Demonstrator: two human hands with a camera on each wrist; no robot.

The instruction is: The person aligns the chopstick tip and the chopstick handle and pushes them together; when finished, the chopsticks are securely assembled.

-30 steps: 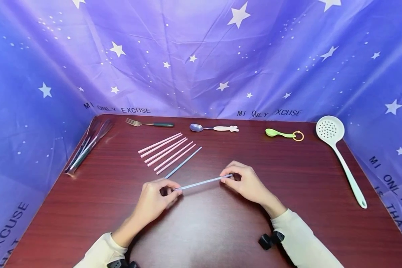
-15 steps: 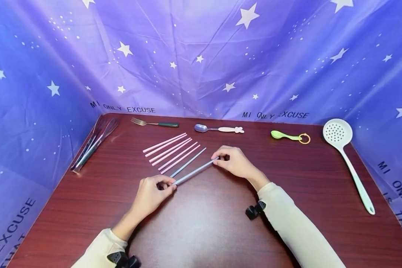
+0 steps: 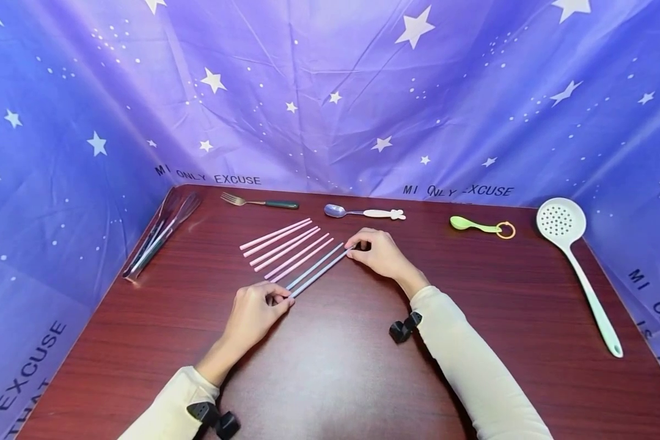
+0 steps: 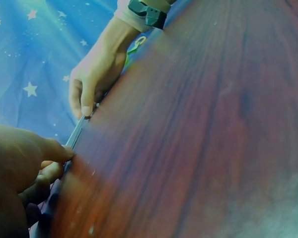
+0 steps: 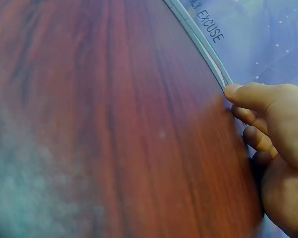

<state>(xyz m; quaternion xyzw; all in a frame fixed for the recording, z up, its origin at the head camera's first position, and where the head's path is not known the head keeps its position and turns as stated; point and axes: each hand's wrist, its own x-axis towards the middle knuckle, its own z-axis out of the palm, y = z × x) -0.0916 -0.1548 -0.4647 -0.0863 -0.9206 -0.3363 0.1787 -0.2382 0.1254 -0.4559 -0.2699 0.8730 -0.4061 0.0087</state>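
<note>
Low over the table, a light blue chopstick (image 3: pixel 321 272) is pinched by both hands and slants away to the right. My left hand (image 3: pixel 255 311) has thumb and fingers on its near end. At the far end, my right hand (image 3: pixel 382 253) pinches it with thumb and fingertips. Close alongside, a second blue chopstick (image 3: pixel 313 267) lies nearly parallel, its near end hidden by the left fingers. In the right wrist view the two blue chopsticks (image 5: pixel 201 42) run side by side up to the thumb. Several pink chopsticks (image 3: pixel 277 234) lie in a row left of them.
Along the back lie a fork (image 3: pixel 258 203), a spoon (image 3: pixel 363 212) with a white handle and a small green spoon (image 3: pixel 475 226) with an orange ring. A pale skimmer (image 3: pixel 577 269) lies at right. Long utensils in clear wrapping (image 3: pixel 159 235) sit at left.
The held chopstick has swung from crossing in front to lying beside the other blue one. My right hand has moved left and away; the left hand stays near the same spot.
</note>
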